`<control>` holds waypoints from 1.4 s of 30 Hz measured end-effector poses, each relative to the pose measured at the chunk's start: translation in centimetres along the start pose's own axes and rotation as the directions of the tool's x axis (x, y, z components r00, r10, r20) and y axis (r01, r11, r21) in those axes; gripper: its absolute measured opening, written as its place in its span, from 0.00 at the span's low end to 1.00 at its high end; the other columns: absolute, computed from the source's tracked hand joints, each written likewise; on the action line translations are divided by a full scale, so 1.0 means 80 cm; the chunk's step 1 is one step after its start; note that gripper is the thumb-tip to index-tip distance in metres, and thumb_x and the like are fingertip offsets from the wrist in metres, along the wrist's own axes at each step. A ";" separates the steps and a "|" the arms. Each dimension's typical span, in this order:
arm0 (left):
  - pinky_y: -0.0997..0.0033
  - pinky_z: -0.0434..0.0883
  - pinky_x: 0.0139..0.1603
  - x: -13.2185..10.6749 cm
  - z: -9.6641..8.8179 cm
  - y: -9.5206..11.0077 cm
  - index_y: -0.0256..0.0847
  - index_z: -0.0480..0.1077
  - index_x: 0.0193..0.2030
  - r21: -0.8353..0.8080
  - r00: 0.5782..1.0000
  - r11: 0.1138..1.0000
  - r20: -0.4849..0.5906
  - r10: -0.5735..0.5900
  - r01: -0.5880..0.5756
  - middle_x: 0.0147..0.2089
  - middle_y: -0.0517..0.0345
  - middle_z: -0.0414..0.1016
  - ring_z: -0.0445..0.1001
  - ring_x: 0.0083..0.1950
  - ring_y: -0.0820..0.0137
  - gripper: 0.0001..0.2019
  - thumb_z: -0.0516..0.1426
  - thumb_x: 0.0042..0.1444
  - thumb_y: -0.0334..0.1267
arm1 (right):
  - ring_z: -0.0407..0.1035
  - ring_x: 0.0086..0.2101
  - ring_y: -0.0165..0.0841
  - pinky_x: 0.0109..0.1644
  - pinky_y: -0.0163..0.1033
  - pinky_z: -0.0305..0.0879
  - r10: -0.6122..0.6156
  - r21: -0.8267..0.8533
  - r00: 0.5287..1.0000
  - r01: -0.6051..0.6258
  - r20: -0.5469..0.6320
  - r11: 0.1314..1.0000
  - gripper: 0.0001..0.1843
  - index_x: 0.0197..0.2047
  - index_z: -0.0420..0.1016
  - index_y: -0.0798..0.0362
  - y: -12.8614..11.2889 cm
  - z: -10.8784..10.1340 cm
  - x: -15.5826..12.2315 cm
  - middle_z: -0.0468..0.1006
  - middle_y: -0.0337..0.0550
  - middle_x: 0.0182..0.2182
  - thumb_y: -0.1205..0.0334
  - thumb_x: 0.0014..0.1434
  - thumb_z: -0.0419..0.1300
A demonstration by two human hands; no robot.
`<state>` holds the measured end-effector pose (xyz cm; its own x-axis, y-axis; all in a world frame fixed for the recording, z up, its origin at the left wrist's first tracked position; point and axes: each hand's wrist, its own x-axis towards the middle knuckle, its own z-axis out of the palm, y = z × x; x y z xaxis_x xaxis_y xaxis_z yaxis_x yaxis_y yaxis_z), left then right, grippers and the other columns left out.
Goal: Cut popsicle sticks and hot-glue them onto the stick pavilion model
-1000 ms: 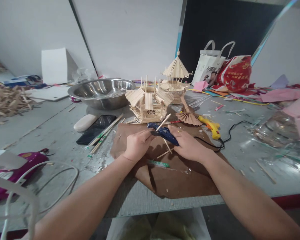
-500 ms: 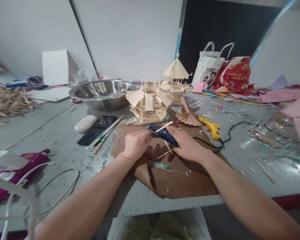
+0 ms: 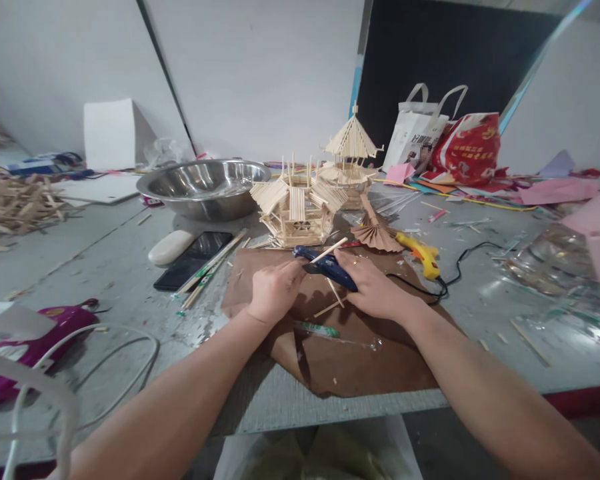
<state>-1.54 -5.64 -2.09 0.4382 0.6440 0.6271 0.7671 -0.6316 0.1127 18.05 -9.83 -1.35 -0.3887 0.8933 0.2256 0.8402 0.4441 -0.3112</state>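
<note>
While our right hand (image 3: 375, 290) clamps the glue gun (image 3: 326, 265), left hand (image 3: 273, 291) pinches a stick (image 3: 329, 251); stick house (image 3: 296, 208) half-built.

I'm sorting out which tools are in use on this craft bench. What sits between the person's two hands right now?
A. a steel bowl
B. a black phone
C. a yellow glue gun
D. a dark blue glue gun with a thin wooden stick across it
D. The dark blue glue gun lies between the left hand and the right hand, with a thin wooden stick across it; the yellow glue gun lies apart, to the right.
</note>
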 end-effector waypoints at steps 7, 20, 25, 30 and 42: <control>0.76 0.64 0.30 0.005 -0.008 0.001 0.41 0.73 0.31 0.028 0.984 0.994 -0.141 0.109 -0.106 0.29 0.56 0.77 0.73 0.29 0.72 0.11 0.49 0.53 0.37 | 0.49 0.56 0.42 0.55 0.55 0.45 -0.043 0.040 0.999 0.042 0.013 0.998 0.37 0.59 0.46 0.57 0.001 -0.006 -0.002 0.54 0.55 0.57 0.71 0.44 0.49; 0.80 0.59 0.21 0.005 -0.008 0.005 0.36 0.69 0.23 -0.527 0.953 0.796 0.214 -0.214 0.297 0.18 0.61 0.69 0.64 0.19 0.77 0.13 0.48 0.52 0.39 | 0.52 0.54 0.42 0.54 0.53 0.47 -0.029 -0.114 0.999 0.031 0.019 0.993 0.37 0.60 0.45 0.63 0.006 -0.004 0.000 0.55 0.57 0.57 0.69 0.45 0.49; 0.81 0.56 0.19 0.010 -0.018 0.005 0.37 0.65 0.21 -0.589 0.914 0.708 0.341 -0.219 0.390 0.17 0.64 0.65 0.59 0.18 0.80 0.17 0.48 0.53 0.45 | 0.55 0.53 0.42 0.53 0.47 0.50 0.075 -0.221 0.996 -0.083 -0.045 0.972 0.34 0.59 0.48 0.63 0.017 -0.009 0.001 0.59 0.56 0.55 0.63 0.49 0.49; 0.80 0.56 0.22 0.008 -0.020 0.007 0.37 0.63 0.21 -0.510 0.915 0.792 0.376 -0.146 0.336 0.17 0.65 0.61 0.59 0.21 0.79 0.16 0.46 0.54 0.44 | 0.58 0.50 0.48 0.50 0.48 0.54 0.306 -0.367 0.952 -0.284 0.001 0.886 0.36 0.59 0.48 0.65 0.038 -0.005 0.000 0.58 0.61 0.55 0.50 0.53 0.48; 0.76 0.56 0.25 0.003 -0.011 0.012 0.40 0.67 0.28 -0.098 0.887 0.985 0.455 -0.081 0.140 0.25 0.58 0.71 0.68 0.27 0.71 0.16 0.43 0.55 0.43 | 0.56 0.52 0.39 0.54 0.44 0.51 0.078 -0.186 0.906 -0.168 -0.416 0.968 0.26 0.54 0.58 0.62 0.020 -0.007 0.003 0.65 0.55 0.50 0.54 0.57 0.46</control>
<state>-1.12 -6.48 -1.21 0.5396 0.8186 0.1968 0.7714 -0.5744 0.2740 19.54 -8.93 -1.26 -0.1295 0.8157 0.5639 0.9490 0.2667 -0.1679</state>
